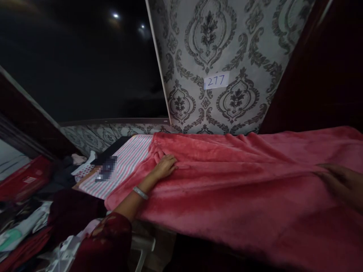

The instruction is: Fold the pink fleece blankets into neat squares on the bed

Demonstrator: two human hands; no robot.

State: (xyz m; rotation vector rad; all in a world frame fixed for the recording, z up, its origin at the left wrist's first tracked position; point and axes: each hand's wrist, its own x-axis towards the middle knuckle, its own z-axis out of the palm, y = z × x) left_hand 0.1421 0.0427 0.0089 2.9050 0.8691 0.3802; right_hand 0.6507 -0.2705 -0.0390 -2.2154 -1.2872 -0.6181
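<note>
A red plush blanket (227, 196) lies spread across a long surface, its near side hanging over the front edge. My left hand (166, 166), with a metal bracelet on the wrist, is closed on a bunched part of the blanket near its left end. Far to the right, my right hand (342, 183) pinches the blanket between thumb and fingers, partly blurred and cut by the frame edge. Folds run taut between the two hands. Left of the blanket, a striped cloth (132, 151) shows from underneath, with a dark pixelated item (107, 169) on it.
A large dark screen (99, 64) stands behind on the left. Patterned wallpaper carries a paper label reading 277 (216, 80). Piled clothes (31, 223) and a red bag (28, 175) are at the lower left. A pale chair part (143, 243) stands below the blanket's edge.
</note>
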